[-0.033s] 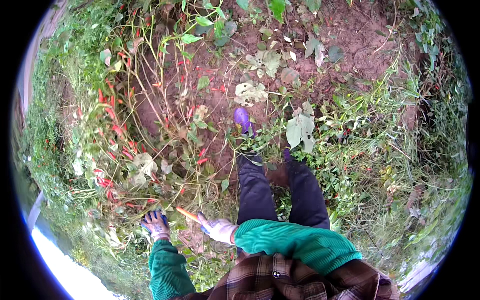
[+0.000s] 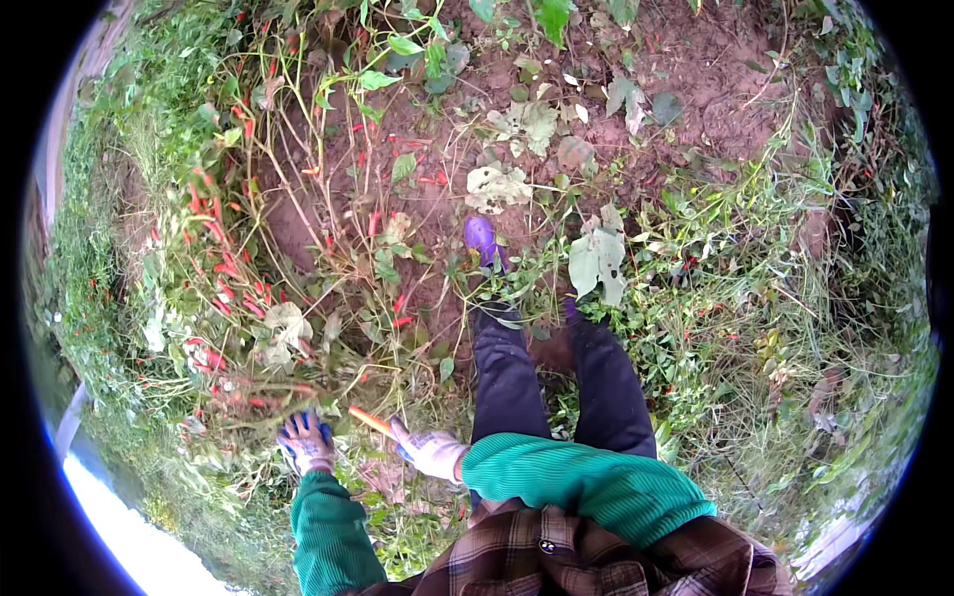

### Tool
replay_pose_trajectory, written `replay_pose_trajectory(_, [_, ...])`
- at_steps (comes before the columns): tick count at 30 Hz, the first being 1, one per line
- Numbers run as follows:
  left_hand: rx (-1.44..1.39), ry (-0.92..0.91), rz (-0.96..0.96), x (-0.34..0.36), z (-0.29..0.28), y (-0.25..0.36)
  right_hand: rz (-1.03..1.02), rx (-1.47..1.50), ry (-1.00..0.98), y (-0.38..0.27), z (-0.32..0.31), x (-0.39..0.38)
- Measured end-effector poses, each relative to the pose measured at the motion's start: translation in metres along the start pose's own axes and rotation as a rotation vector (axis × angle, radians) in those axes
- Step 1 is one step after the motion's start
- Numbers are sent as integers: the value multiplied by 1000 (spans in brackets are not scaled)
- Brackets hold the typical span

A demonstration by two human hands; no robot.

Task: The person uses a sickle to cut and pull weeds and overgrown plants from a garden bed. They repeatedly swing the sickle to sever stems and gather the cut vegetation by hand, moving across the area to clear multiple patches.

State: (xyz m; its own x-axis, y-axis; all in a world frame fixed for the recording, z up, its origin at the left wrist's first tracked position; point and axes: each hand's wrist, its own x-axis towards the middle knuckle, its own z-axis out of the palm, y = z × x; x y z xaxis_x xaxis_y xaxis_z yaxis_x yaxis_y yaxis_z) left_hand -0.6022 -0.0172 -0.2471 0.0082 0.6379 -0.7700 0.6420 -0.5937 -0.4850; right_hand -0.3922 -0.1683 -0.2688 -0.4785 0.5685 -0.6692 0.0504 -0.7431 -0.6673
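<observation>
My left hand (image 2: 307,443), in a white and blue glove, is at the lower end of a chili plant (image 2: 283,164). Its fingers curl over the stems there, though the fingertips are partly lost among blurred branches. Many red chilies (image 2: 214,355) hang on the leaning branches ahead and to the left. My right hand (image 2: 433,455), also gloved, is closed around one end of a slim orange stick-like thing (image 2: 370,419). This points up and left toward the plant; its exact kind cannot be made out.
Large pale leaves (image 2: 597,260) lie around my purple shoe (image 2: 481,238) on reddish soil (image 2: 696,119). Low weeds and grass (image 2: 785,298) cover the right side. More chili plants stand along the far left.
The chili branches on the left have shifted and blur near my left hand. That hand has moved slightly; my right hand with the orange thing has edged a little left and up.
</observation>
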Motion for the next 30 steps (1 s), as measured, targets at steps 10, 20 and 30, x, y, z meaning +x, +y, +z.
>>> replay_pose_trajectory(10, [-184, 565, 515, 112, -142, 71, 179, -25, 279, -12, -69, 33])
replay_pose_trajectory(20, [-272, 289, 423, 154, -100, 79, 392, 991, 432, -62, -120, 22])
replay_pose_trajectory(30, [-369, 382, 383, 141, -86, 67, 138, 684, 955, -69, -279, -11])
